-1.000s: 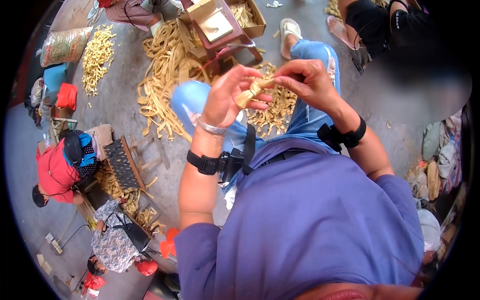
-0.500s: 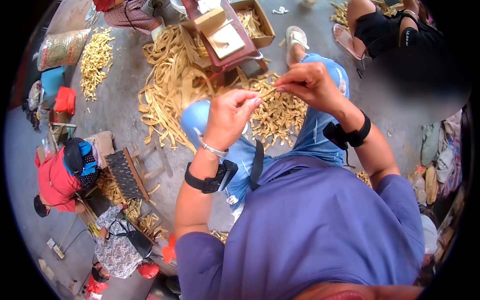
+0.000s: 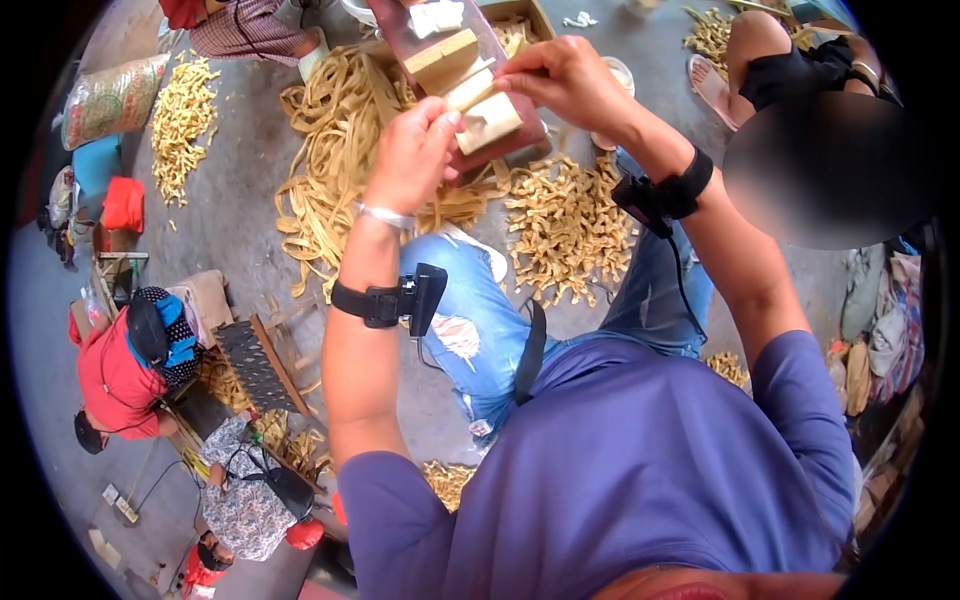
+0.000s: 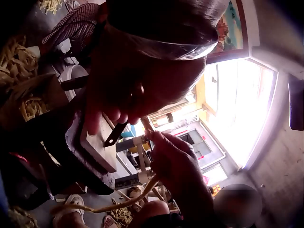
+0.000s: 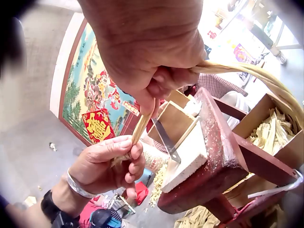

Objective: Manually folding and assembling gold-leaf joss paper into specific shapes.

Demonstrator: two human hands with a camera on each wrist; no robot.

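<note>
My left hand (image 3: 412, 155) pinches one end of a pale yellow strip (image 5: 140, 128) between thumb and fingers. Curled round the strip a short way off, my right hand (image 3: 575, 85) holds it taut; in the right wrist view a long tail (image 5: 256, 71) runs out behind that hand. Both hands are over a wooden block (image 3: 490, 122) with an upright piece, fixed on a dark red stool (image 5: 190, 192). A dark metal blade (image 5: 166, 141) stands slanted on the block, beside the stretched strip in the right wrist view.
Long loose strips (image 3: 335, 130) lie on the floor left of the stool. Short knotted pieces (image 3: 565, 225) are heaped between stool and knees. A carton (image 5: 285, 118) of strips stands behind the stool. People sit at the left (image 3: 120, 370) and upper right (image 3: 770, 60).
Both hands have moved up and forward from above the knees to the block on the stool, still with the strip. The head view has shifted, and the knotted heap shows more fully.
</note>
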